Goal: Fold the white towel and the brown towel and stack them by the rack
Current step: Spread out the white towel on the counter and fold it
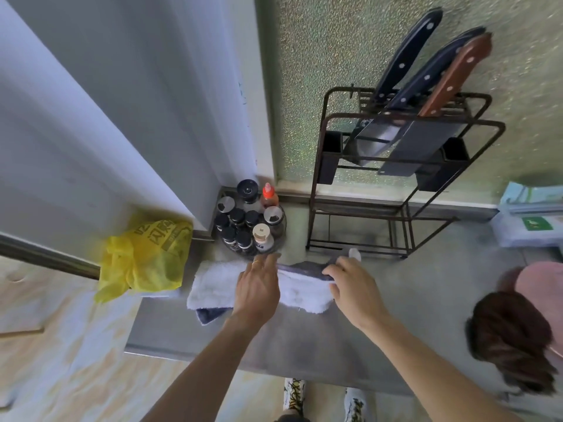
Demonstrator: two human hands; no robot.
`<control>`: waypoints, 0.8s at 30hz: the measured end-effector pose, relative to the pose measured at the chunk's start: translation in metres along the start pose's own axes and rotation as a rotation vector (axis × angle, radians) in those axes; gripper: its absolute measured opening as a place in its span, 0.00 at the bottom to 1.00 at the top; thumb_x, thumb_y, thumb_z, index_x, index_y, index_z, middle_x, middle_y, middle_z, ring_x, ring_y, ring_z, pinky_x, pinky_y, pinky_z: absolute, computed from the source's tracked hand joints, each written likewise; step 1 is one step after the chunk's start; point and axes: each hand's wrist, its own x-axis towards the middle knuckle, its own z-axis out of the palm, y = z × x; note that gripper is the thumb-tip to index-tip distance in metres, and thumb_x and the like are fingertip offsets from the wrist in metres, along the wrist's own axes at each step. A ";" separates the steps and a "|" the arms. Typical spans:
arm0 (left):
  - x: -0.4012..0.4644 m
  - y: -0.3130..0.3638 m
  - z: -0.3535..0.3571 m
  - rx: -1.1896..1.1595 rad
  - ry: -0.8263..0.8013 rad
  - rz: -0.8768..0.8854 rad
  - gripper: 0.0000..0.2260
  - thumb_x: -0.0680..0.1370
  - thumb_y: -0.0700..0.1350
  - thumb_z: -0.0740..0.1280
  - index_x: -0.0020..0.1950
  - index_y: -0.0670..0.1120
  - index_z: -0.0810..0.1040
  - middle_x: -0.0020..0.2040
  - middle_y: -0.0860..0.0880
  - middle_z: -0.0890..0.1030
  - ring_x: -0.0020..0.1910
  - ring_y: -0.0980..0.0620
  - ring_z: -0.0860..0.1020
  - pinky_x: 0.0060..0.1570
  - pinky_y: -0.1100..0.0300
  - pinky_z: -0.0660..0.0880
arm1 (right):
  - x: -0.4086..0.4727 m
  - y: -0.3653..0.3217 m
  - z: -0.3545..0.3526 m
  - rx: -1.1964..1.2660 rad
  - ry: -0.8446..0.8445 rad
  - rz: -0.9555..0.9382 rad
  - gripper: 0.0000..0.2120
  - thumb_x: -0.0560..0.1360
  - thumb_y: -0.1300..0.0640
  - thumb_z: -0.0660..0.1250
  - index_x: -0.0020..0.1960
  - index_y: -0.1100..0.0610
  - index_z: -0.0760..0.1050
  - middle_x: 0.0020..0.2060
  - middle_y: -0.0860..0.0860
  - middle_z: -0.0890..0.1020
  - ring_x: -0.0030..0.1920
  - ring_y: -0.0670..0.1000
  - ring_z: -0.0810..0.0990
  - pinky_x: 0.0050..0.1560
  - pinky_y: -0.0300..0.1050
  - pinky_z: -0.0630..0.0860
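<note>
Steel bench [304, 339]: your left hand [257, 287] lies flat, released, on the white towel [213, 284]. Your right hand [353, 287] pinches the brown towel [304, 268]; square both edges beside the rack [359, 233].

The white towel [213, 284] is a fluffy terry cloth folded into a long band that lies flat across the steel tabletop [304, 339], just in front of the dark wire rack [359, 236]. The brown towel [307, 269] looks dark greyish here; it lies under and partly behind the white one, showing as a strip along the far edge and as a corner poking out at the near left. Both towels lie roughly parallel to the rack's base.
</note>
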 end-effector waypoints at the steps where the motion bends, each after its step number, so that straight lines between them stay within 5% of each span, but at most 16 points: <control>1: -0.003 0.004 0.000 -0.004 0.012 0.031 0.21 0.80 0.38 0.58 0.72 0.51 0.68 0.66 0.44 0.75 0.58 0.41 0.77 0.54 0.47 0.76 | -0.011 0.002 -0.010 0.001 0.030 -0.049 0.12 0.70 0.65 0.71 0.52 0.55 0.81 0.45 0.50 0.79 0.49 0.55 0.78 0.39 0.46 0.79; 6: -0.018 0.035 0.011 0.043 -0.120 0.245 0.19 0.78 0.44 0.65 0.69 0.54 0.73 0.73 0.49 0.73 0.70 0.45 0.70 0.66 0.47 0.73 | -0.064 0.017 -0.062 -0.017 0.160 -0.163 0.08 0.71 0.59 0.72 0.51 0.54 0.79 0.45 0.48 0.77 0.51 0.53 0.76 0.45 0.43 0.79; 10: -0.033 0.043 0.031 0.203 -0.313 0.299 0.12 0.73 0.48 0.64 0.55 0.49 0.78 0.52 0.48 0.84 0.53 0.43 0.80 0.54 0.51 0.75 | -0.098 0.041 -0.091 -0.036 0.272 -0.115 0.06 0.72 0.57 0.68 0.48 0.53 0.79 0.43 0.47 0.77 0.48 0.52 0.72 0.45 0.39 0.71; 14: -0.052 0.047 0.058 0.250 -0.337 0.273 0.07 0.67 0.43 0.63 0.44 0.48 0.72 0.37 0.44 0.83 0.39 0.39 0.81 0.39 0.52 0.74 | -0.137 0.078 -0.109 -0.039 0.342 -0.065 0.04 0.74 0.56 0.67 0.47 0.55 0.79 0.43 0.49 0.77 0.48 0.52 0.74 0.47 0.41 0.72; 18: -0.062 0.054 0.059 0.350 -0.268 0.265 0.10 0.72 0.40 0.63 0.52 0.48 0.74 0.43 0.44 0.84 0.45 0.39 0.81 0.41 0.53 0.67 | -0.177 0.114 -0.116 0.004 0.332 0.073 0.10 0.71 0.62 0.74 0.49 0.55 0.77 0.45 0.50 0.81 0.45 0.53 0.81 0.39 0.47 0.80; 24: -0.056 0.042 0.026 0.338 -0.197 0.081 0.15 0.73 0.32 0.60 0.55 0.47 0.70 0.48 0.44 0.82 0.47 0.38 0.80 0.40 0.53 0.68 | -0.197 0.147 -0.129 0.007 0.336 0.225 0.11 0.69 0.65 0.77 0.49 0.58 0.80 0.34 0.53 0.85 0.30 0.55 0.82 0.29 0.45 0.74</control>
